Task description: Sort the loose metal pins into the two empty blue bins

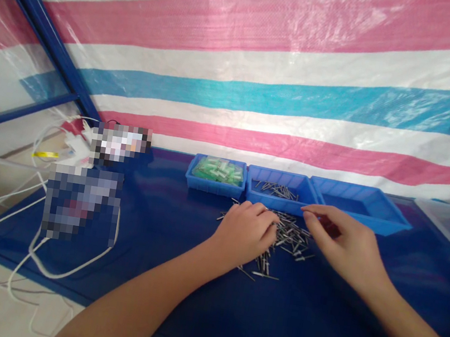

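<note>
A loose pile of thin metal blind rivets [291,237] lies on the blue table. My left hand [245,228] rests over the left part of this pile with its fingers curled down; whatever is under them is hidden. To the right of the pile, my right hand [341,242] is raised near the front rims of the trays. Its thumb and index fingertip come together in a pinch, and I cannot make out anything between them. Behind the pile, the middle blue tray [274,203] contains several rivets. The right blue tray [388,222] stands beside it, partly behind my right hand.
A left blue tray [213,187] holds a clear bag of green and white pieces [218,170]. White cables [60,276] loop across the table's left side near two blurred-out items. A clear plastic lid or box [449,224] sits at far right. A striped plastic sheet [261,95] hangs behind.
</note>
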A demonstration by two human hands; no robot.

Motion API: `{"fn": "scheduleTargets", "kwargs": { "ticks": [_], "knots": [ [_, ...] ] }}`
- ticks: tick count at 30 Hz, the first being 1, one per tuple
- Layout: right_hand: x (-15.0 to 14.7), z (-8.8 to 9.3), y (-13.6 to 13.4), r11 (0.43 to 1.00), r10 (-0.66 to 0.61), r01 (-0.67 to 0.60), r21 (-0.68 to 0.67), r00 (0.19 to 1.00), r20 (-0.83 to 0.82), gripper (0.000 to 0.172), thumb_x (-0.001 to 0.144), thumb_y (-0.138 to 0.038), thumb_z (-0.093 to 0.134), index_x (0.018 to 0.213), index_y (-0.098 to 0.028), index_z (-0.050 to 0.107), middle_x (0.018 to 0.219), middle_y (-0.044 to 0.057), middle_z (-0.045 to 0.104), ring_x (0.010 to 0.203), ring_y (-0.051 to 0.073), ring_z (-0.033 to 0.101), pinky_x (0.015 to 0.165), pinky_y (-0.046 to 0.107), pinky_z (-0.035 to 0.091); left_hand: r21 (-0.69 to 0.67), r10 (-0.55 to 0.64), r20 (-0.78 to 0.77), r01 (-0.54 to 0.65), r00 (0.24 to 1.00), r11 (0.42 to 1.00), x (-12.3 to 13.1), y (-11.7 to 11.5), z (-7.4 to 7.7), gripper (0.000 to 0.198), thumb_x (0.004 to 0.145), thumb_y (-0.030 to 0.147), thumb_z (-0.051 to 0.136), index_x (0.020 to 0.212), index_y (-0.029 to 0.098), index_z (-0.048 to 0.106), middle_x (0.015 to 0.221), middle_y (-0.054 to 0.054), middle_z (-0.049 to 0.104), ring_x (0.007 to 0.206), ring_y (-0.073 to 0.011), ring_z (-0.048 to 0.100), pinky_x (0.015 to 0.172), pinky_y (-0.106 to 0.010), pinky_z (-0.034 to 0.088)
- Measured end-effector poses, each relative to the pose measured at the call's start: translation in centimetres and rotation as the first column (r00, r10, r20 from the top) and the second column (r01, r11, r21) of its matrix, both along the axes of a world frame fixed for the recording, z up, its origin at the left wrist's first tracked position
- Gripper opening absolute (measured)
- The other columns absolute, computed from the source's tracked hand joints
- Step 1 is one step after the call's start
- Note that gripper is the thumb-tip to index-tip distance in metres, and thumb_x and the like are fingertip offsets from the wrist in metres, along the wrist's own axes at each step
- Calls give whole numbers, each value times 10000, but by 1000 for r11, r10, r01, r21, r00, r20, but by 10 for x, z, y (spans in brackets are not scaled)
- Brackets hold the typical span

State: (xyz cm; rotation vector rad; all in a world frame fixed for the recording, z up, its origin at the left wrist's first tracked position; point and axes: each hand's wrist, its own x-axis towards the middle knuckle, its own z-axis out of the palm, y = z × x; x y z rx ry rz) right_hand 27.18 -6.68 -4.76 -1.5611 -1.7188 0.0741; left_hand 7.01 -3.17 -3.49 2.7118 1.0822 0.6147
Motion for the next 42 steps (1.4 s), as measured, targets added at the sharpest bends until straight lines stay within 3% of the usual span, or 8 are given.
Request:
{"fn": "scheduleTargets", "kwargs": {
  "ticks": [13, 42],
  "knots": [
    [-1, -5, -2, 989, 127, -127, -74, 992, -6, 206, 869, -365, 544, 911, -215, 679, 869, 40, 719, 722, 195, 660, 645, 318, 508, 29, -24, -60, 25, 998, 999, 0, 0, -1, 258, 930, 279, 428, 965, 198, 670, 957, -55, 647, 835, -186, 559, 737, -317, 431],
    [-4, -10, -5, 981, 168, -163, -104, 985, 41, 195, 884, -346, 536, 936, -221, 677, 896, 33, 719, 780, 202, 668, 661, 297, 500, 70, -17, -87, 23, 996, 997, -1, -3, -2, 277, 939, 298, 406, 942, 200, 665, 933, -50, 638, 833, -186, 547, 715, -313, 416]
  ]
}}
